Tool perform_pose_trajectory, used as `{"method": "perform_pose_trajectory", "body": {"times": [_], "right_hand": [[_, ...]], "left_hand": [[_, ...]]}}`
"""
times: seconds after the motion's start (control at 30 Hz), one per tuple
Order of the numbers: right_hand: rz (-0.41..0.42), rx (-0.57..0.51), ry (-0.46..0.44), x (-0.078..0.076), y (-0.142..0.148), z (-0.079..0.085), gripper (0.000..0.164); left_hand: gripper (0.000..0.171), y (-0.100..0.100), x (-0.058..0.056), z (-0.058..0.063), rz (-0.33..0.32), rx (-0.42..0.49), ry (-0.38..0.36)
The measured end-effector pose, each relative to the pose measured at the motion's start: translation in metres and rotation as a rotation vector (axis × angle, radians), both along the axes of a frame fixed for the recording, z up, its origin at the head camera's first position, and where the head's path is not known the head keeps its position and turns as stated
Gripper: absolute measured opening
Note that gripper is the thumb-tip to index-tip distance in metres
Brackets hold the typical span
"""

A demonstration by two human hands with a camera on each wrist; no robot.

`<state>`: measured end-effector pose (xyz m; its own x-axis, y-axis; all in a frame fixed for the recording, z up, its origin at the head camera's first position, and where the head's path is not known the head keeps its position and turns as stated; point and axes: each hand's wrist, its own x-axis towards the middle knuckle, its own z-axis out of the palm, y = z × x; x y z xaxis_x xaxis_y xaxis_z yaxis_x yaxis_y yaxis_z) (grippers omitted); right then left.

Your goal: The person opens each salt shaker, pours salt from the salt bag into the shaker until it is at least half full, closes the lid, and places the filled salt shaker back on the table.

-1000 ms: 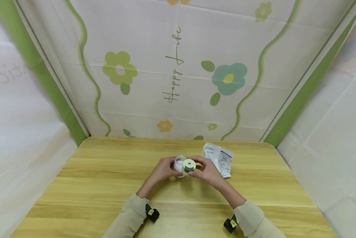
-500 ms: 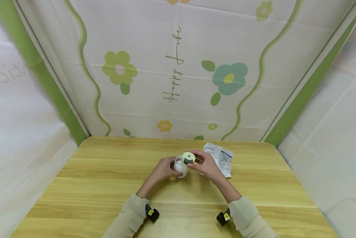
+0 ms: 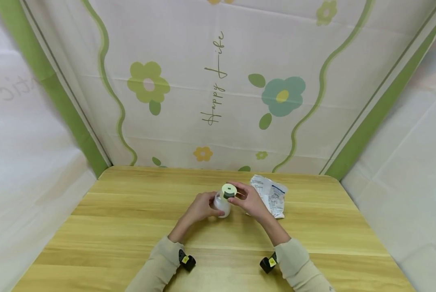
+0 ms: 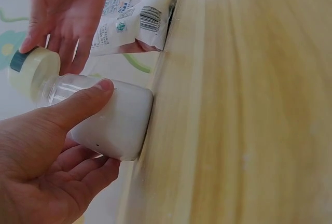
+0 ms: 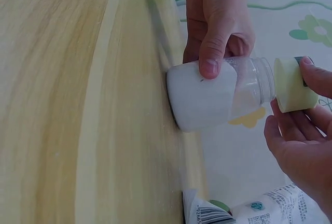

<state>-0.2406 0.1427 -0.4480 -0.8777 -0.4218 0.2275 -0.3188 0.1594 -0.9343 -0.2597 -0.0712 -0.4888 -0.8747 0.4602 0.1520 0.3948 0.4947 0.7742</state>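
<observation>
A clear jar [image 5: 207, 95] filled partway with white contents stands upright on the wooden table. My left hand [image 3: 200, 207] grips its body, with the thumb [image 4: 85, 102] on the near side and the fingers behind. My right hand [image 3: 252, 202] holds a pale yellow lid [image 3: 229, 190] with a dark green tab between thumb and fingers. The lid is right at the jar's open mouth, slightly tilted in the right wrist view. Whether lid and rim touch, I cannot tell. Some of the right fingers are hidden behind the lid in the head view.
A crumpled white printed packet [image 3: 270, 196] lies on the table [image 3: 137, 227] just beyond my right hand; its barcode shows in the left wrist view. A flower-patterned cloth [image 3: 181, 101] hangs behind the table's far edge, with white cloth at both sides.
The right hand has carried the lid up and to the left, from in front of the jar's side to over its mouth. The left hand keeps its grip on the jar.
</observation>
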Motion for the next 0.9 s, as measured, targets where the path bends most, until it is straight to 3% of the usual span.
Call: {"method": "perform_pose_trajectory", "body": {"times": [0.47,0.9], "right_hand": [[0.045,0.003,0.037,-0.008,-0.008,-0.004,0.057],[0.018,0.115,0.077,-0.010,-0.012,-0.009,0.058]], "left_hand": [[0.047,0.000,0.000,0.000,-0.012,0.003,0.006],[0.046,-0.001,0.002,0.001,-0.016,0.012,-0.001]]}}
